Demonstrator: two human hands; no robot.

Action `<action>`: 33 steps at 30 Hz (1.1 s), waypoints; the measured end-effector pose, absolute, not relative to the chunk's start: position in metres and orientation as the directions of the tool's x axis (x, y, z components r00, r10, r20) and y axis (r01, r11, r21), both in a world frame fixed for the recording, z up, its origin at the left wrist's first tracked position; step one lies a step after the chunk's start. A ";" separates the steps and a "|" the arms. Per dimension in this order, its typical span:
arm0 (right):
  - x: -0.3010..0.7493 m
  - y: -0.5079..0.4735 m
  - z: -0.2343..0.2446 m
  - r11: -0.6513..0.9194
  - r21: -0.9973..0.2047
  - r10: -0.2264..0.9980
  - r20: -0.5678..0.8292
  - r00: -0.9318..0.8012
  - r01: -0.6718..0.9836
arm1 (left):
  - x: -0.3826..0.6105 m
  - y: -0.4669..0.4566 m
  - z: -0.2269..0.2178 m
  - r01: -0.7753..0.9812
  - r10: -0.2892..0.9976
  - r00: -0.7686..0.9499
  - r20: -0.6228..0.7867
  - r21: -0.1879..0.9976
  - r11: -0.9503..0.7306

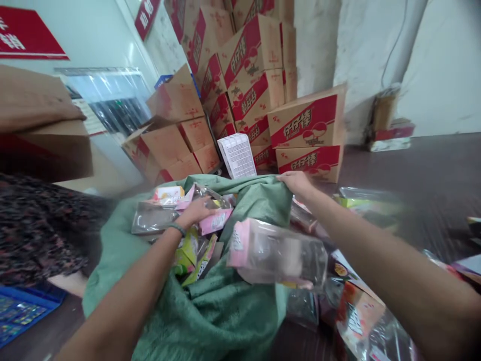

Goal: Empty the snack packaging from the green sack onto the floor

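A green cloth sack (pixel 210 321) spreads in front of me, its mouth open and partly filled with packaging. My left hand (pixel 197 210) reaches into the mouth, fingers spread against a pink-and-clear plastic box (pixel 216 222). Around it lie another clear box (pixel 154 219) and green packaging (pixel 187 253). At the sack's far right edge, my right hand (pixel 296 183) has its fingers closed on the rim cloth. A clear box with a pink end (pixel 278 253) is at the sack's right side, blurred; I cannot tell whether it rests on anything.
Stacked cartons (pixel 248 65) rise at the back, with two more cartons (pixel 306 133) to their right. A printed white sheet (pixel 237 156) stands behind the sack. Another person's hand (pixel 37 108) holds a carton at left. Loose packages (pixel 361 316) lie on the floor at right. A blue crate (pixel 26 311) is at lower left.
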State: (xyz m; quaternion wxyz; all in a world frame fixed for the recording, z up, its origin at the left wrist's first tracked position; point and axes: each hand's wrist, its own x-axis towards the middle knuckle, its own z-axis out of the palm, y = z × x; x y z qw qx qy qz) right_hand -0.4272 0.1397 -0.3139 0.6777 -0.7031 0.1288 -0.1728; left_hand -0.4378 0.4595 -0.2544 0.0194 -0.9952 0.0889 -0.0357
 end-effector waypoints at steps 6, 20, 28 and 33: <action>-0.439 0.155 -0.306 -0.071 -0.997 -0.405 0.057 0.913 0.031 | -0.568 0.379 -0.244 -0.551 -0.598 0.680 0.424 -0.243 -0.798; -0.756 0.057 -0.559 -0.830 -0.513 -0.331 0.135 0.934 -0.220 | -0.607 0.311 -0.408 -0.690 -0.686 0.721 -0.094 -0.183 -0.700; -0.919 -0.044 -0.589 -0.630 -0.212 -0.695 -0.275 0.664 -0.747 | -0.566 0.240 -0.426 -0.490 -0.470 0.872 0.139 0.233 -0.840; -0.884 -0.031 -0.610 -0.651 -0.051 -0.708 -0.319 0.630 -0.757 | -0.584 0.214 -0.443 -0.442 -0.318 0.893 0.319 0.482 -0.757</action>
